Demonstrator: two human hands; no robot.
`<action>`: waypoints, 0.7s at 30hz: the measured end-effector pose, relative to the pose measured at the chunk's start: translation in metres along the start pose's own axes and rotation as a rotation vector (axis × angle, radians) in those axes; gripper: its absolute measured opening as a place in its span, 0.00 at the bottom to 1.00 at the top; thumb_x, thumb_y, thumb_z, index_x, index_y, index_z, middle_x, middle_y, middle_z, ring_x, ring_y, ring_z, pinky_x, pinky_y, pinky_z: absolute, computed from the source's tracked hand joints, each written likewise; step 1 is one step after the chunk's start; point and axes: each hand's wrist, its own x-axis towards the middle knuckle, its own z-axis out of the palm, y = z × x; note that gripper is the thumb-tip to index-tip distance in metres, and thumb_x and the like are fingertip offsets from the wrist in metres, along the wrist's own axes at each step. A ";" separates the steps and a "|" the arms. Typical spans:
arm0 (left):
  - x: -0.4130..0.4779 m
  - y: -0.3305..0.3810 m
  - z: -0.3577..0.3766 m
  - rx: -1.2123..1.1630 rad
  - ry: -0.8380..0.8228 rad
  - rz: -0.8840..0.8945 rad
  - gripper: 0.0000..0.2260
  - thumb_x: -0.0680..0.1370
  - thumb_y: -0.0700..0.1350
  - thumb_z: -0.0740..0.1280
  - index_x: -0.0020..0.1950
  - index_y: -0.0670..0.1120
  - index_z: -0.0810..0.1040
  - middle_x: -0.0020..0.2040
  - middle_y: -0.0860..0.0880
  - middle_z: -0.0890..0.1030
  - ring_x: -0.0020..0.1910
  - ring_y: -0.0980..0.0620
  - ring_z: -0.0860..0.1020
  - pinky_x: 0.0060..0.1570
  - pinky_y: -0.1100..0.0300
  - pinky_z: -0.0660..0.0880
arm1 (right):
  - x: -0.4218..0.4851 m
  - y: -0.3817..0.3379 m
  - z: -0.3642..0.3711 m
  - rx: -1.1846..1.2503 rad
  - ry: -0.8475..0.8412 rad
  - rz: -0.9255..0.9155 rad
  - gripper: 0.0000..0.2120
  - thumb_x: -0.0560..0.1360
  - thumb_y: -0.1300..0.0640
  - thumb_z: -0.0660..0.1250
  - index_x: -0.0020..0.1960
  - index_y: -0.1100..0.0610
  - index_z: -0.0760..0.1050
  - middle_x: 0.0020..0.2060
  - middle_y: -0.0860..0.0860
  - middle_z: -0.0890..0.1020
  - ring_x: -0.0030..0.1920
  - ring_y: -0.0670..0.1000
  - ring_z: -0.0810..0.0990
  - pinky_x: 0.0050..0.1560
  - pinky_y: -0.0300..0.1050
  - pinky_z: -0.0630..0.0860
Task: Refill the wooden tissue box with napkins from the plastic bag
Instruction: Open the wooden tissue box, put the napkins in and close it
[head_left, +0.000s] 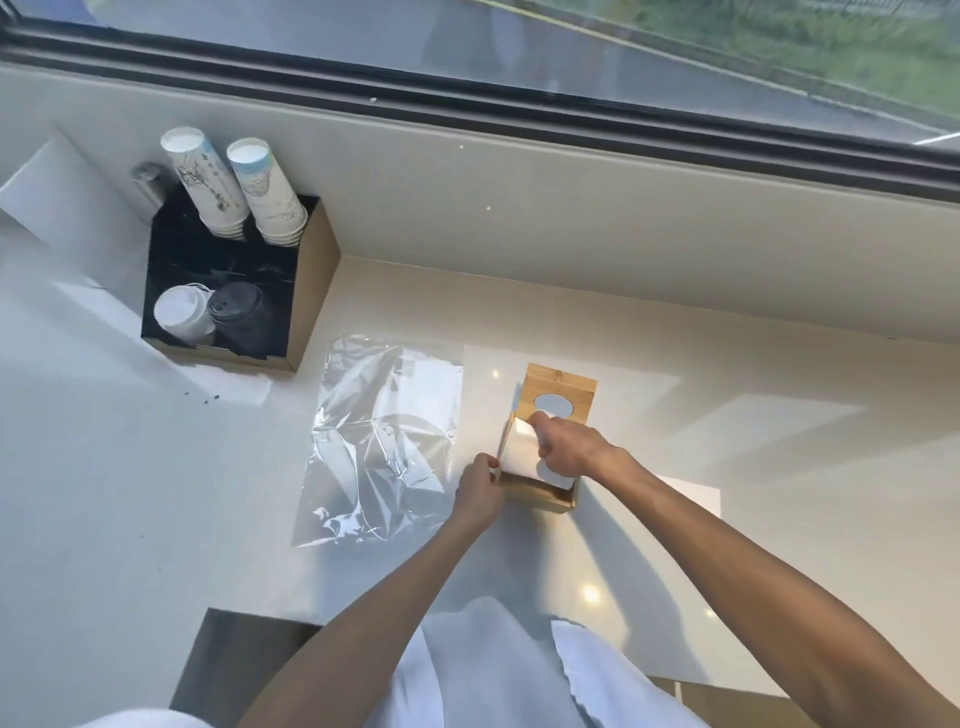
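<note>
Right hand (569, 447) sits on top of the white napkins (519, 454), fingers curled over the far edge of the stack and gripping it. The stack is partly inside the wooden tissue box (540, 493), directly under that hand, tilted and sticking up above the walls. The box lid (563, 382) is hinged open and stands up just beyond the right hand; its oval slot is visible.

Left hand (478, 493) is just left of the right hand, fingers and thumb curled and pinching the box's left wall. Both forearms are bare.

Plastic bag (379, 441) lies flat and crinkled on the desk (130, 493), touching or just beside the left hand on its left side. It looks clear; contents cannot be told.

Well left of and beyond the left hand is a black cup organiser (311, 291) with two stacks of paper cups (208, 182) leaning out of the back slots, and white and black cup lids (179, 312) in the front slots. A window (519, 41) runs along the far side, beyond both hands.
</note>
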 end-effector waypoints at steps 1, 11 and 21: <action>0.000 0.000 -0.001 0.005 0.002 0.006 0.14 0.76 0.35 0.58 0.61 0.42 0.71 0.57 0.41 0.76 0.54 0.41 0.76 0.53 0.49 0.75 | 0.004 0.001 0.001 -0.001 -0.027 0.017 0.18 0.76 0.62 0.58 0.65 0.55 0.63 0.53 0.55 0.78 0.51 0.58 0.77 0.41 0.48 0.69; 0.007 -0.007 0.007 -0.004 -0.028 -0.010 0.13 0.77 0.39 0.59 0.61 0.44 0.69 0.58 0.45 0.71 0.55 0.44 0.75 0.54 0.52 0.73 | 0.022 -0.006 0.018 -0.034 -0.171 0.090 0.19 0.76 0.59 0.58 0.67 0.57 0.65 0.57 0.54 0.77 0.56 0.58 0.77 0.44 0.47 0.70; 0.004 -0.018 0.021 -0.147 0.002 -0.063 0.12 0.76 0.33 0.56 0.54 0.48 0.67 0.57 0.43 0.72 0.50 0.47 0.76 0.49 0.56 0.74 | 0.025 -0.016 0.045 -0.061 -0.094 0.153 0.21 0.77 0.60 0.54 0.69 0.56 0.66 0.61 0.56 0.78 0.60 0.59 0.76 0.56 0.50 0.71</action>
